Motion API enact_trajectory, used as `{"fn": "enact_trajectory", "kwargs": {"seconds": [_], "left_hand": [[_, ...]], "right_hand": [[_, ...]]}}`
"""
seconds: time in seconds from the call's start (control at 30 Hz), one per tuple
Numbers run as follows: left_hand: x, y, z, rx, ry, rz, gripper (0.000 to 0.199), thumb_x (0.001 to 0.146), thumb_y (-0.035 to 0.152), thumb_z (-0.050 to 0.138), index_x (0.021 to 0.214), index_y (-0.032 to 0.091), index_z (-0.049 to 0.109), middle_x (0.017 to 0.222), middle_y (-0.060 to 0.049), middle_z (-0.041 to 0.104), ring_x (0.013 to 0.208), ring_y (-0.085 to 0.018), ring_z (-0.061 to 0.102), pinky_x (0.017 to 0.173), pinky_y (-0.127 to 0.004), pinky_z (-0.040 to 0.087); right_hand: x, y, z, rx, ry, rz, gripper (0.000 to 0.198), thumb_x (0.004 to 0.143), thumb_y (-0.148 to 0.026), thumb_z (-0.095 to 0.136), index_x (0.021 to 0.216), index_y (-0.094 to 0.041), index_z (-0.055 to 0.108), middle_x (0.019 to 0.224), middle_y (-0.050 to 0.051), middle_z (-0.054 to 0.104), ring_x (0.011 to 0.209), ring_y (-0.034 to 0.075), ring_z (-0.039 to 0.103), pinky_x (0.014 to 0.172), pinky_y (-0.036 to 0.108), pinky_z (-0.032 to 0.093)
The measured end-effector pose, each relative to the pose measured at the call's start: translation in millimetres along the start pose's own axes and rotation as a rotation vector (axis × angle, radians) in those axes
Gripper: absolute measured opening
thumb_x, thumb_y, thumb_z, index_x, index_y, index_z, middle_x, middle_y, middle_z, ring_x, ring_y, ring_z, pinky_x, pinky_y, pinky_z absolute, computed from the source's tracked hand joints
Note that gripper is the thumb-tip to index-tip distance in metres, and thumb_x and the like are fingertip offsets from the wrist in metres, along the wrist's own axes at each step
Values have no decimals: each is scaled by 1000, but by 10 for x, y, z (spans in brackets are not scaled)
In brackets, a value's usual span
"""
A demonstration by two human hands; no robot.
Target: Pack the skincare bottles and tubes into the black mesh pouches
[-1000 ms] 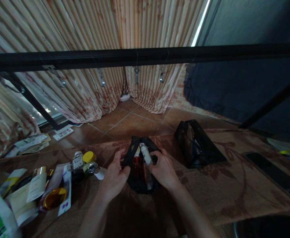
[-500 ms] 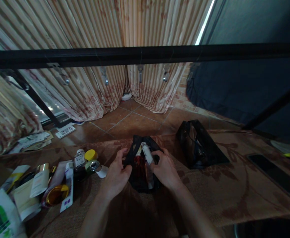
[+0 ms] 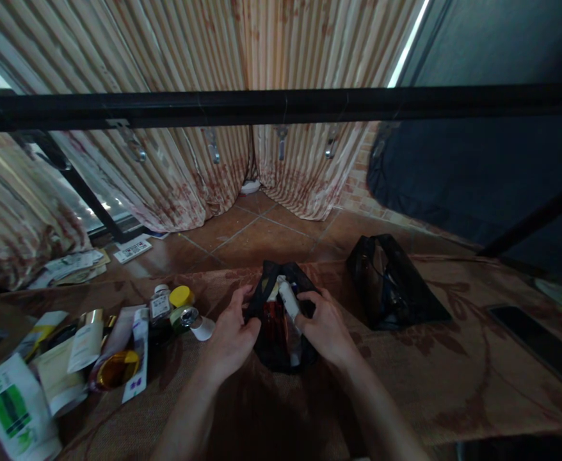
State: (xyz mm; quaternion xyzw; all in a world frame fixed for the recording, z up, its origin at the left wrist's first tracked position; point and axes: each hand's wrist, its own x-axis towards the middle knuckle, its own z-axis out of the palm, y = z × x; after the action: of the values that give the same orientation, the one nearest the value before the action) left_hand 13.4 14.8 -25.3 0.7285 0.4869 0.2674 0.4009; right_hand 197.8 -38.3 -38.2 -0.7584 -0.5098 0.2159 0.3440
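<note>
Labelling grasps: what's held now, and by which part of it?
Black mesh bag, by its opening's rim: left hand on the left side, right hand on the right. Can't tell if the latter also grips the white item.

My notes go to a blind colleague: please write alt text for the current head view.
A left hand and right hand hold open a black bag with a white tube inside, on a brown cloth. Bottles and tubes are at left; another black bag and a phone at right.
</note>
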Motion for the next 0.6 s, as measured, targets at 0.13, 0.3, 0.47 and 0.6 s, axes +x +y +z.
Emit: {"fn": "enact_trajectory", "kwargs": {"seconds": [0.13, 0.3, 0.47, 0.6], "left_hand": [[-12, 24, -2, 5, -6, -9, 59, 78, 10, 45, 136, 17, 41, 122, -9, 65, 109, -23, 63, 96, -39, 46], [-15, 4, 11, -13, 8, 27, 58, 77, 10, 46, 134, 18, 43, 124, -8, 64, 111, -22, 62, 98, -37, 45], [-23, 8, 19, 2, 30, 30, 52, 78, 13, 49, 130, 20, 47, 121, -7, 66, 98, -22, 66, 88, -35, 50], [-36, 37, 10, -22, 34, 52, 49, 80, 14, 49, 128, 21, 47, 119, -6, 67, 95, -21, 67, 84, -34, 51]], "right_hand": [[16, 46, -36, 76, -45, -4, 41, 68, -14, 58, 107, -19, 68, 105, 6, 57, 95, 19, 62, 86, 31, 45], [38, 157, -108, 257, -125, -58, 41, 65, -18, 60, 104, -20, 70, 103, 4, 64, 94, 20, 62, 84, 32, 47], [24, 163, -176, 390, -143, -57, 41, 64, -21, 59, 103, -19, 71, 91, 3, 70, 81, 19, 65, 72, 30, 51], [12, 133, -180, 448, -186, -19, 43, 63, -22, 58, 104, -18, 71, 88, 3, 71, 74, 18, 64, 66, 29, 51]]}}
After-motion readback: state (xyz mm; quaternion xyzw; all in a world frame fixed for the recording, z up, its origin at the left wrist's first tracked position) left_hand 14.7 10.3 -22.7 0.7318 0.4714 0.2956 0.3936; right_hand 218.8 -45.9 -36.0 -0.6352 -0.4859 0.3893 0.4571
